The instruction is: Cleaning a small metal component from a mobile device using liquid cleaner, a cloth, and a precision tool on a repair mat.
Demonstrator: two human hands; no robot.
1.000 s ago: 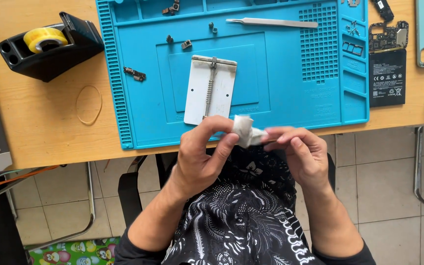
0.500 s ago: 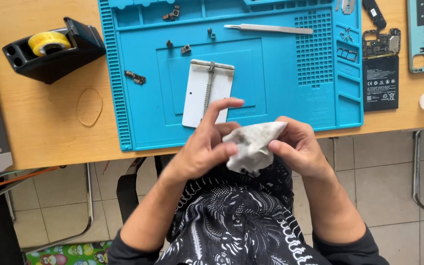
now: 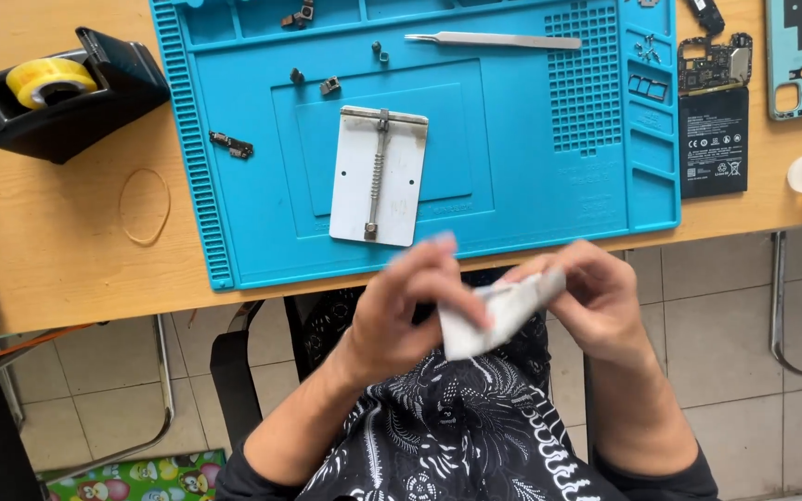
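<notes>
Head view: my left hand [image 3: 410, 311] and right hand [image 3: 596, 301] pinch a white wipe [image 3: 498, 311] below the blue repair mat [image 3: 531, 186]; black tape dispenser [image 3: 58, 97] far left.

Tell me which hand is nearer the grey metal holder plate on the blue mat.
Left. The left hand sits just below the grey metal holder plate; the right hand is farther right.

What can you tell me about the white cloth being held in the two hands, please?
The white cloth looks like a soft, crumpled wipe or tissue, bunched and partly folded, blurred by motion. The left hand and right hand pinch it from either side, above the lap, just off the table edge. It touches nothing else.
</notes>
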